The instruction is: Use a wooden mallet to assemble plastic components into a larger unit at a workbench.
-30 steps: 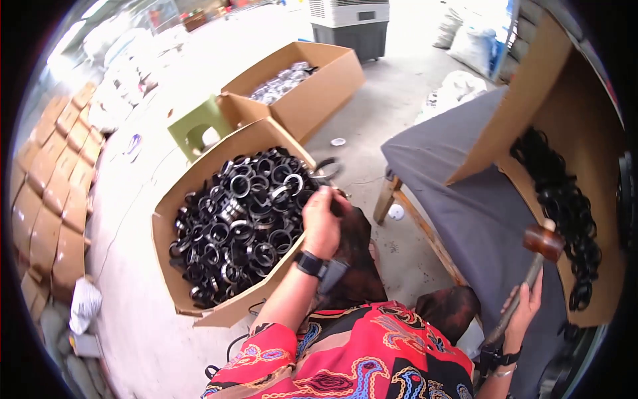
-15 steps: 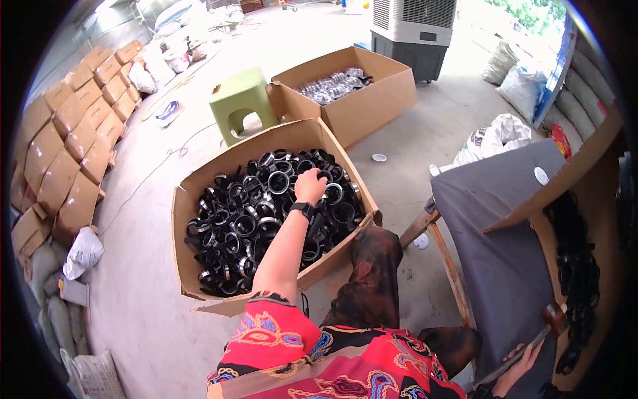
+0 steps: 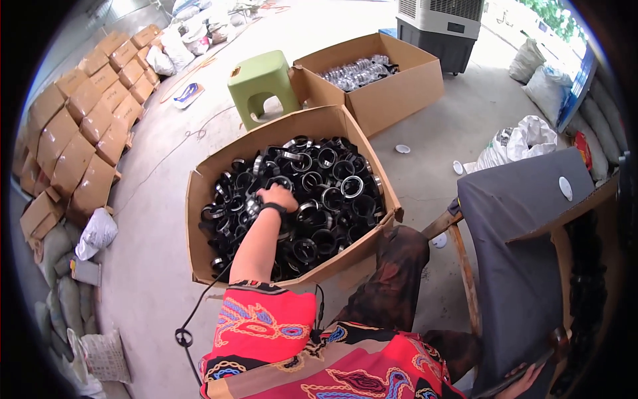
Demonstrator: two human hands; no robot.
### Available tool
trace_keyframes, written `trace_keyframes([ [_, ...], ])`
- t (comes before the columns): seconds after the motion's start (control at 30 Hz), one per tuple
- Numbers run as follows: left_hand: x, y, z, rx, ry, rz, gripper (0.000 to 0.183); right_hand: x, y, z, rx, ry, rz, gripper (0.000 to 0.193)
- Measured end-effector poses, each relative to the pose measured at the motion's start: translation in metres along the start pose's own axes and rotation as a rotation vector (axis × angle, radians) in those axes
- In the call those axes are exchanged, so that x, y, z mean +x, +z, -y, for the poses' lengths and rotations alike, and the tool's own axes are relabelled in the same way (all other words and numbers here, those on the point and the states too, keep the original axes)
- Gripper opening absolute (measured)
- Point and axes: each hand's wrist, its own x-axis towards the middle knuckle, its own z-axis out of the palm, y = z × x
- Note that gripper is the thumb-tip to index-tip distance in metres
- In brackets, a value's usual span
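Note:
My left hand (image 3: 280, 197), with a dark band on the wrist, is down among the black rings (image 3: 305, 250) with silver rims that fill an open cardboard box (image 3: 193, 229). Its fingers are bent over the pile at the box's middle, beside a silvery ring. What they grip, if anything, is hidden. At the lower right my right hand (image 3: 530, 380) is closed around the handle of a hammer (image 3: 561, 338), partly cut off by the shadow there. The hammer's dark head lies over the grey cloth-covered bench (image 3: 502, 259).
Behind the box are a green stool (image 3: 262, 76), a second carton (image 3: 399, 93) of clear-wrapped pieces and an air cooler (image 3: 438, 40). More black parts (image 3: 588, 279) stand at the far right, past a cardboard flap (image 3: 565, 216). Stacked cartons (image 3: 90, 136) line the left.
My left hand has moved left across the pile, from its right half toward the middle. The view has shifted, so the box sits further right. The right hand keeps the hammer.

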Motion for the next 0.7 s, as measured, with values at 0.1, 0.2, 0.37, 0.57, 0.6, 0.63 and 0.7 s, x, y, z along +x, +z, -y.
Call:
trace_keyframes([
  [0.1, -0.013, 0.013, 0.019, -0.032, -0.016, -0.042, 0.055, 0.001, -0.004, -0.005, -0.128, -0.280, -0.033, 0.058],
  [0.2, -0.019, 0.020, 0.040, -0.096, -0.040, 0.056, 0.062, 0.003, -0.005, -0.010, -0.120, -0.190, -0.073, 0.058],
  [0.37, -0.047, 0.034, 0.096, -0.051, -0.091, 0.048, 0.043, 0.010, -0.006, -0.016, 0.028, -0.321, -0.048, 0.058],
  [0.57, -0.070, 0.061, 0.135, -0.038, -0.248, -0.123, 0.027, 0.015, -0.007, -0.023, 0.097, -0.239, -0.002, 0.056],
  [0.6, -0.068, 0.063, 0.131, -0.067, -0.275, -0.196, 0.024, 0.017, -0.007, -0.024, 0.097, -0.240, -0.001, 0.056],
  [0.63, -0.064, 0.064, 0.124, -0.034, -0.266, -0.287, 0.022, 0.019, -0.006, -0.026, 0.085, -0.226, -0.008, 0.057],
  [0.7, -0.054, 0.065, 0.104, -0.050, -0.194, -0.574, 0.017, 0.022, -0.005, -0.027, 0.069, -0.217, -0.007, 0.057],
])
